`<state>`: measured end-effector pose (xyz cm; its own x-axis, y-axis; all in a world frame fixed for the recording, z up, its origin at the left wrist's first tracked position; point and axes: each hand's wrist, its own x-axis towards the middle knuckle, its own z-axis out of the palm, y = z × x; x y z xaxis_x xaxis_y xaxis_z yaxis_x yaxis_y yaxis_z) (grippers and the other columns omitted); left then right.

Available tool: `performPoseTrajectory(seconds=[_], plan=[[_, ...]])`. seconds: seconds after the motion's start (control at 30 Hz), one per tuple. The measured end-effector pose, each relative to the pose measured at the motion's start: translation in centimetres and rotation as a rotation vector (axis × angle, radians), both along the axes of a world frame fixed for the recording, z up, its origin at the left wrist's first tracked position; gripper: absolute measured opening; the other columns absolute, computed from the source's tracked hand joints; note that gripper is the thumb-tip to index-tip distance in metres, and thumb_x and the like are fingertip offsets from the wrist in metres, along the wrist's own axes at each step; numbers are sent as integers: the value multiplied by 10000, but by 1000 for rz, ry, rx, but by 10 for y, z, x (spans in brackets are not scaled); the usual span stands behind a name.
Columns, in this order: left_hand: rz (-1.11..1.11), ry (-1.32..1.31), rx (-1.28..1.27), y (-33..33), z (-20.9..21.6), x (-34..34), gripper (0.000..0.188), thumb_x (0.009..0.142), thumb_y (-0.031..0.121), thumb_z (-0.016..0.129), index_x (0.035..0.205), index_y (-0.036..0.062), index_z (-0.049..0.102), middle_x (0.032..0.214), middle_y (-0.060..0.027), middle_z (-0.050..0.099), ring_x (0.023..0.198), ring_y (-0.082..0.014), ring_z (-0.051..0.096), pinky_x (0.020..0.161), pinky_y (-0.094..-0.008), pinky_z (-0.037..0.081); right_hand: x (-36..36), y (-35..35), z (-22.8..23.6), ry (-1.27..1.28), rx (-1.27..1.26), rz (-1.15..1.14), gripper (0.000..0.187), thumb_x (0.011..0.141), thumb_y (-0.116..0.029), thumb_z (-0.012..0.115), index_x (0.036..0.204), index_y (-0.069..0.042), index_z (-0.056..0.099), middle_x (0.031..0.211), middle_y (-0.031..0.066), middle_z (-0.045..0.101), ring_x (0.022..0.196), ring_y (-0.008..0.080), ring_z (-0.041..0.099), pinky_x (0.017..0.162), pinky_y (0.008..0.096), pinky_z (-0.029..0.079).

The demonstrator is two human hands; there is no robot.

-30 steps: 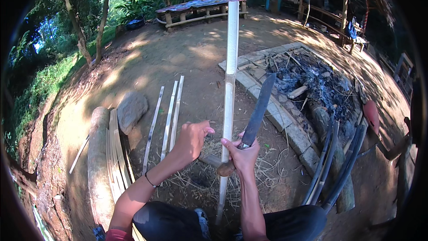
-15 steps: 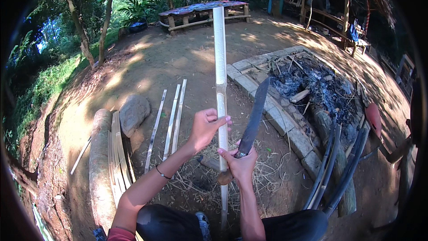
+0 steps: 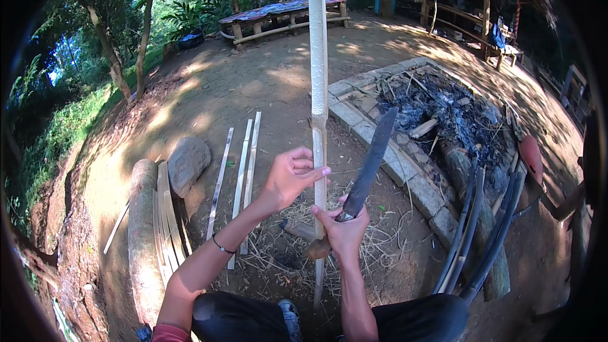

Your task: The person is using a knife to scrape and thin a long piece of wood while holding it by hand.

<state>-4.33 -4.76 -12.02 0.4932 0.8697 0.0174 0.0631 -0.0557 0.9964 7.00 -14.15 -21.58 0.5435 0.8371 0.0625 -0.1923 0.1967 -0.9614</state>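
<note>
A long split bamboo strip (image 3: 319, 57) stands nearly upright in front of me, its pale hollow inner face showing, with a node partway down. My left hand (image 3: 291, 178) is closed on the strip below that node, thumb across it. My right hand (image 3: 342, 231) grips a machete (image 3: 372, 161) by its handle, and its thumb lies against the strip's lower part. The dark blade slants up and to the right, apart from the strip. The handle's wooden knob (image 3: 318, 249) pokes out at the left of my right hand.
Three cut strips (image 3: 239, 177) lie on the ground at left, near a grey stone (image 3: 190, 163) and a log (image 3: 143, 228) with more strips beside it. Shavings (image 3: 386, 240) litter the ground. At right are a stone-edged fire pit (image 3: 405, 174) with ash and dark bamboo pieces (image 3: 497, 240).
The bamboo strip's top now reaches higher in view and slightly to the right. Both hands keep their holds, and the machete has shifted a little to the right. The whole view has moved slightly.
</note>
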Motion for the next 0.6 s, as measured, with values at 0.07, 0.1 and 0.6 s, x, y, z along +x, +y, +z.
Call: performPoseTrajectory(seconds=[0.07, 0.1, 0.6], plan=[[-15, 5, 46, -2, 1, 2, 282, 913, 71, 716, 1131, -56, 592, 1041, -182, 718, 958, -256, 728, 861, -342, 610, 0, 0, -1, -23, 38, -39, 509, 702, -29, 899, 1026, -14, 507, 627, 19, 626, 517, 77, 585, 480, 219, 448], [-21, 8, 67, -2, 0, 3, 308, 904, 69, 727, 1149, -58, 590, 1049, -183, 717, 970, -253, 725, 874, -339, 604, 1, 0, -5, -40, 52, -55, 504, 706, -34, 898, 1029, -8, 512, 630, 24, 633, 527, 73, 587, 494, 220, 448], [-127, -36, -6, 2, 8, -8, 300, 944, 143, 693, 1169, -50, 655, 1083, -137, 709, 985, -218, 705, 876, -368, 613, 23, -4, 4, 162, -42, 179, 525, 703, -15, 893, 1055, -11, 504, 639, 35, 638, 483, 88, 588, 412, 222, 439]])
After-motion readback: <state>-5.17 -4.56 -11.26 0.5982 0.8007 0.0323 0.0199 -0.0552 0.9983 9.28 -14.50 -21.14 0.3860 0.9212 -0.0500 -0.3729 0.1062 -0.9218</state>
